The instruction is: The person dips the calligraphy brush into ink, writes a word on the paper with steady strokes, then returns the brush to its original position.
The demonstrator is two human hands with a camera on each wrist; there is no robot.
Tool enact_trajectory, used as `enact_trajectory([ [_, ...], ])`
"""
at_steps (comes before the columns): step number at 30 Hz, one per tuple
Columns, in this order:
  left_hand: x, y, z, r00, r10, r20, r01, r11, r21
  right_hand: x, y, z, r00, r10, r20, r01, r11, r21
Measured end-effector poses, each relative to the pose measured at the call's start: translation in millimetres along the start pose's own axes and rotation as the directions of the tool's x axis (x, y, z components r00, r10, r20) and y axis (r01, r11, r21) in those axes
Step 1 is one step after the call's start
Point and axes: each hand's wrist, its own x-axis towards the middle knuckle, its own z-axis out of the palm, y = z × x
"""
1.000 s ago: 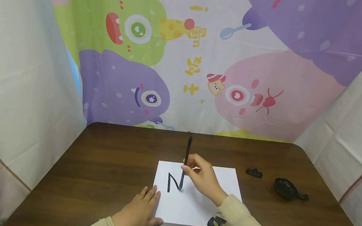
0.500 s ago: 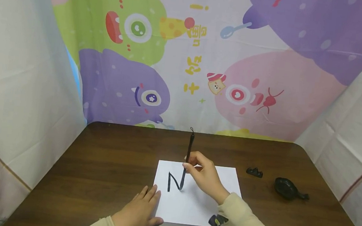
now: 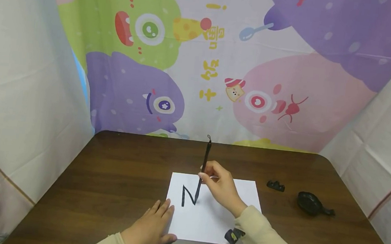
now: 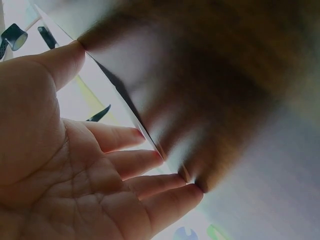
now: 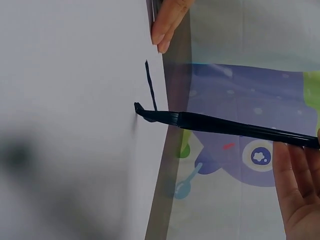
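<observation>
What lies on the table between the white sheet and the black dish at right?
A small black bumpy piece, touching neither the white sheet nor the black dish; dark tabletop shows on both sides. The head view shows this.

The right sleeve (image 3: 270, 241) hides the paper's (image 3: 206, 225) near right corner. The table's (image 3: 124, 162) near corners fall outside the head view. The right wrist view crops the brush's (image 5: 240, 129) handle and the right hand (image 5: 299, 185); a dark patch (image 5: 20, 156) there is blurred.
</observation>
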Motion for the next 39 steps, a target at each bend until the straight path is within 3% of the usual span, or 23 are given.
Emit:
enact_trajectory([
  [12, 1.1, 1.1, 0.5, 1.0, -0.012, 0.013, 0.012, 1.0, 0.004, -1, -25, -2, 1.0, -0.015, 0.0, 0.015, 0.999, -0.037],
  [20, 0.6, 0.1, 1.4, 1.0, -0.011, 0.012, 0.011, 1.0, -0.003, 3, -20, 1, 1.0, -0.008, -0.009, 0.008, 0.998, -0.055],
  [27, 1.0, -0.7, 2.2, 1.0, -0.009, 0.019, 0.009, 1.0, 0.004, 12, 15, 4, 0.998, -0.063, -0.01, 0.062, 0.996, -0.065],
  [39, 0.6, -0.4, 0.7, 1.0, 0.003, -0.003, -0.003, 1.0, 0.007, 23, 20, 6, 0.996, -0.08, -0.033, 0.077, 0.994, -0.077],
])
